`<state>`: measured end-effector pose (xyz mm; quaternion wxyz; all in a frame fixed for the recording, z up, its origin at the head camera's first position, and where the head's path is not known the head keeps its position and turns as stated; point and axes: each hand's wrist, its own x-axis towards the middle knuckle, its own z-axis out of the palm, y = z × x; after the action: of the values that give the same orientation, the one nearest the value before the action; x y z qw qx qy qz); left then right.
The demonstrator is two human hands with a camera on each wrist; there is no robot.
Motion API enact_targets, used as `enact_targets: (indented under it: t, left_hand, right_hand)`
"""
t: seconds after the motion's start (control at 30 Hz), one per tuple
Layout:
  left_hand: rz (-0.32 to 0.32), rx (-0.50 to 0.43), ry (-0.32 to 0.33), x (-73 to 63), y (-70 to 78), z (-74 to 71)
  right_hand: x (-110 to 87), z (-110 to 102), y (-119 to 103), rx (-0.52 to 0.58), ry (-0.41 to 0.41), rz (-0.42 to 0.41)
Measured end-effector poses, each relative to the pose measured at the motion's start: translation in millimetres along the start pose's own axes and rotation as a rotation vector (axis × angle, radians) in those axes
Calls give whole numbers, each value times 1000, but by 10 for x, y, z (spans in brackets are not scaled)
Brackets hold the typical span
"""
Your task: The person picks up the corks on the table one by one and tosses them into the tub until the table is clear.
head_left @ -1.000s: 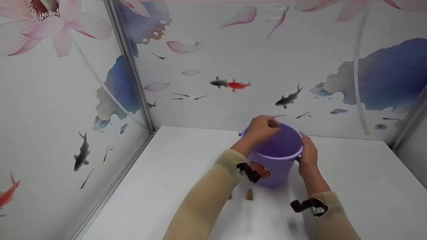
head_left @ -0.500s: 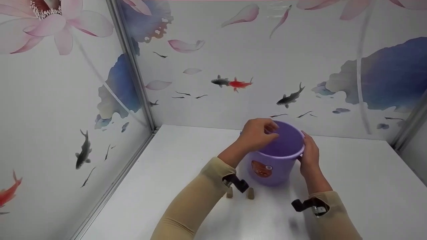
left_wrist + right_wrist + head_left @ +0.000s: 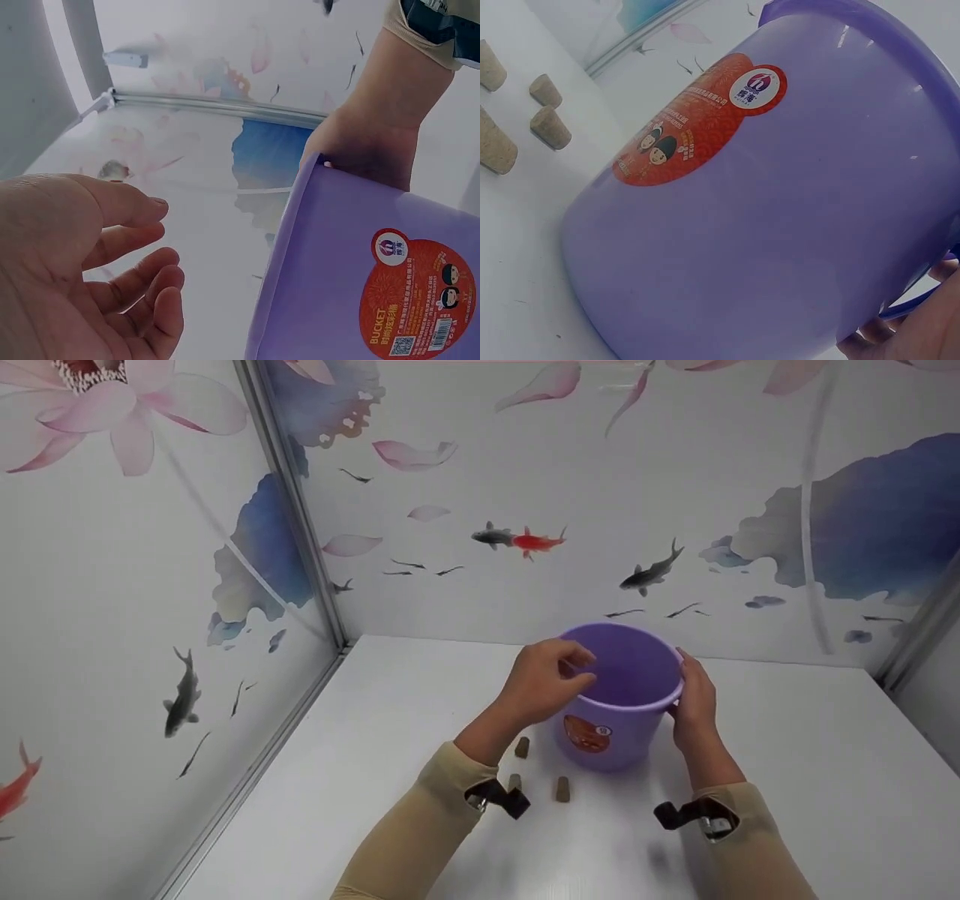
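Note:
A purple bucket (image 3: 600, 735) with a red label stands upright at the back of the white table. My right hand (image 3: 694, 701) grips its right side at the rim; in the right wrist view, that hand's fingers (image 3: 877, 330) are by the bucket's handle (image 3: 911, 301). At the left of the rim is my left hand (image 3: 541, 679). The left wrist view shows this hand (image 3: 112, 262) with loosely bent fingers, holding nothing, apart from the bucket (image 3: 322, 262). Cork stoppers (image 3: 563, 789) stand on the table in front of the bucket, one (image 3: 523, 747) close to its left side.
Several corks (image 3: 551, 127) show in the right wrist view, left of the bucket. White panels (image 3: 420, 607) printed with fish and flowers rise behind and left of the table (image 3: 360, 750), meeting at a metal corner post (image 3: 300, 525).
My left hand has drawn back leftward and down from over the bucket's mouth, uncovering more of its inside and another cork. The right hand has stayed on the rim.

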<state>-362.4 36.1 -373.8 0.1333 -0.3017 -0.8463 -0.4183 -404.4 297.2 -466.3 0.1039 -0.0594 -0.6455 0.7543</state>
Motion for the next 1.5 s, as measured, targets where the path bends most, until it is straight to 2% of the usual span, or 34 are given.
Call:
enact_targets:
  t: [0.27,0.47,0.77,0.97,1.23,1.5]
  left_hand:
    - [10,-2,85,-120,-233,-101]
    - [-46,12,112,-186,-440,-105]
    - [-176,24,65,-231,-617,-35]
    - [-245,15,70,-287,-731,12]
    - [-239,18,80,-317,-847,45]
    - [-291,69,60,-370,-997,109]
  right_hand:
    - [23,-2,-20,-14,-9,0]
    - [36,-1,-17,-18,0,21]
    - [59,0,-12,-27,11,18]
    - [40,-7,-9,-19,1,24]
    - [8,1,-34,-24,13,9]
    - [12,1,-17,-23,4,15]
